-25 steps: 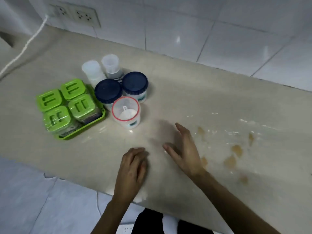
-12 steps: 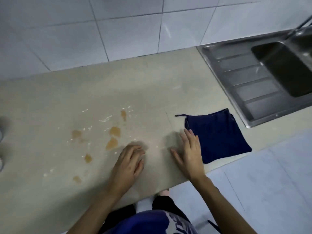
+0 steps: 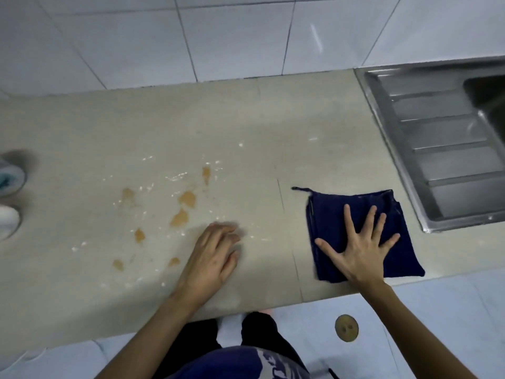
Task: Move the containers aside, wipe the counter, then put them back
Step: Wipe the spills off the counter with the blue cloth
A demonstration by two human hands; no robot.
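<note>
A folded dark blue cloth (image 3: 393, 212) lies on the beige counter (image 3: 246, 127) near its front edge. My right hand (image 3: 358, 244) rests flat on the cloth with fingers spread, not gripping it. My left hand (image 3: 210, 255) lies palm down on the bare counter, fingers loosely together, holding nothing. Brown stains (image 3: 187, 199) and white specks spread over the counter left of my left hand. Only the edges of two white containers (image 3: 9, 177) (image 3: 6, 221) show at the far left; the others are out of view.
A steel sink with a ribbed drainboard (image 3: 442, 149) sits at the right end of the counter. White tiled wall (image 3: 218, 36) runs behind. Below the counter edge are a pale floor and a round floor drain (image 3: 346, 327).
The view has swung right from the containers to the stains, cloth and sink. My right hand has moved from the bare counter onto the blue cloth. My left hand stays flat on the counter.
</note>
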